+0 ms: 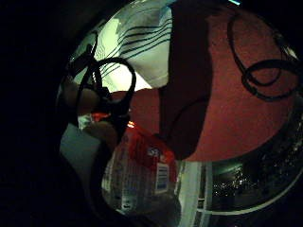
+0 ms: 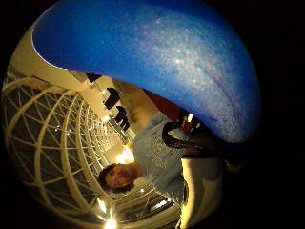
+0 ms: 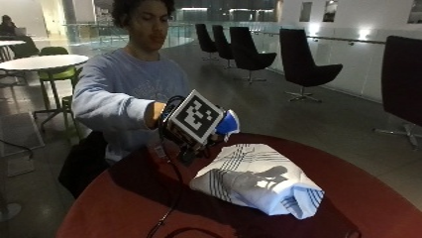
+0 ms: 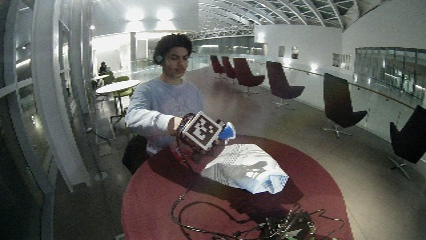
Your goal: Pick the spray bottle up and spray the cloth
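Observation:
My gloved right hand (image 3: 186, 147) holds the spray bottle (image 3: 228, 124) just above the near edge of the round red table (image 3: 131, 198). Only the bottle's blue spray head shows past the hand in the outside views (image 4: 227, 132). In the little finger side palm view, bare fingers (image 1: 97, 130) curl round the bottle's body with its red and white label (image 1: 142, 175). The blue head (image 2: 157, 57) fills much of the thumb side view. A folded white cloth with dark stripes (image 3: 254, 181) lies on the table beside the hand, the bottle's head pointing toward it (image 4: 245, 172) (image 1: 137, 42).
Black cables (image 4: 219, 220) trail across the front of the table and end in a tangle near its front edge (image 4: 286, 227). A cable loop (image 1: 265, 75) lies on the red top. Black chairs (image 3: 303, 64) stand well behind the table.

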